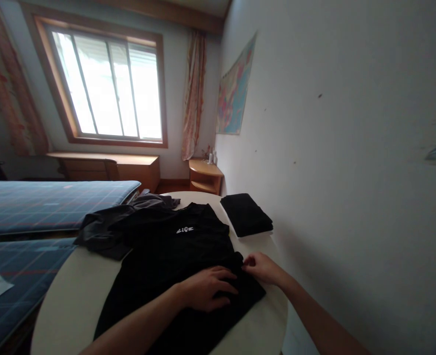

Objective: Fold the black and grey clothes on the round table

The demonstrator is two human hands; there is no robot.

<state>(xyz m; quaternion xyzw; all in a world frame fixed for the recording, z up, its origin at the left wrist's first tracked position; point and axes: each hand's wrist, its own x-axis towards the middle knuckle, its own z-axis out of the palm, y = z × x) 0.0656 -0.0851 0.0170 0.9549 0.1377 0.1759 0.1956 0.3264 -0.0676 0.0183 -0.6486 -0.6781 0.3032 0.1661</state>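
Three dark garments are noted on the table, at differing stages. One black bundle is found squared and compact near the wall, and its folding is judged complete. The black shirt is laid out mid-table, its collar turned away and its white print exposed; only its right edge is bunched, so its folding is judged barely begun. The grey garment is left rumpled at the table's left side, overlapped by the shirt, and is judged untreated.

The left hand is rested on the shirt, its fingers loosely parted. By the right hand, the bunched edge appears to be pinched between narrowed fingertips (the exact grip is partly hidden).

The shirt's cloth is assessed as soft, matt and thin, with shallow creases. The tabletop is pale, smooth and rounded; a pale layer is seen beneath the bundle (material undetermined).
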